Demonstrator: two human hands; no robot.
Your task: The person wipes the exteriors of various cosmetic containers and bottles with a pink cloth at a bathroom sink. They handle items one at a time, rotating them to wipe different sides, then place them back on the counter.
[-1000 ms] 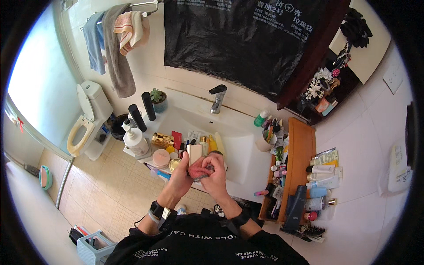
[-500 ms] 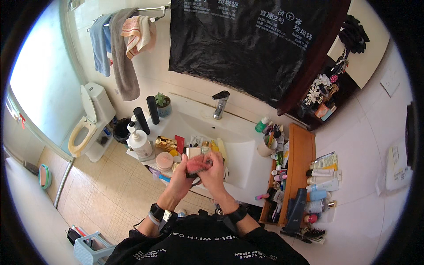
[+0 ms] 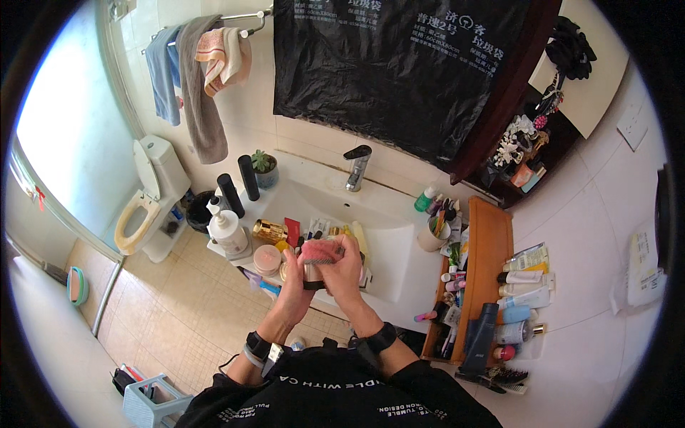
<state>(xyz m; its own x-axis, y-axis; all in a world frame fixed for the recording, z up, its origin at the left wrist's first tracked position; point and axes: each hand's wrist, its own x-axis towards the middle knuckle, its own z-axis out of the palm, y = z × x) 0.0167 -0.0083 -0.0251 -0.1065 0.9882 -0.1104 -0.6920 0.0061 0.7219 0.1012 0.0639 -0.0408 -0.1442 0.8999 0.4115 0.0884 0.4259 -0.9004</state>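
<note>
My left hand (image 3: 291, 298) is closed round a small pale bottle (image 3: 311, 273) with a dark lower end, tilted over the front of the washbasin. A pink cloth (image 3: 321, 251) is bunched over the bottle's upper end, pinched by my right hand (image 3: 344, 277). The cloth hides that end of the bottle. Just left of my hands stand a round pink-lidded jar (image 3: 267, 259) and a gold cylinder (image 3: 270, 230). Beyond the cloth, several small tubes and bottles lie in the basin, with a red packet (image 3: 292, 232) beside them.
A white pump bottle (image 3: 227, 232), two black cylinders (image 3: 248, 178) and a potted succulent (image 3: 263, 170) line the basin's left side. The tap (image 3: 356, 167) rises behind. To the right sit a toothbrush cup (image 3: 432, 235) and a wooden box (image 3: 488, 264) crowded with cosmetics.
The pink cloth has shifted from the bottle's middle to its upper end. The pale body now shows below the cloth, where before its top stuck out above.
</note>
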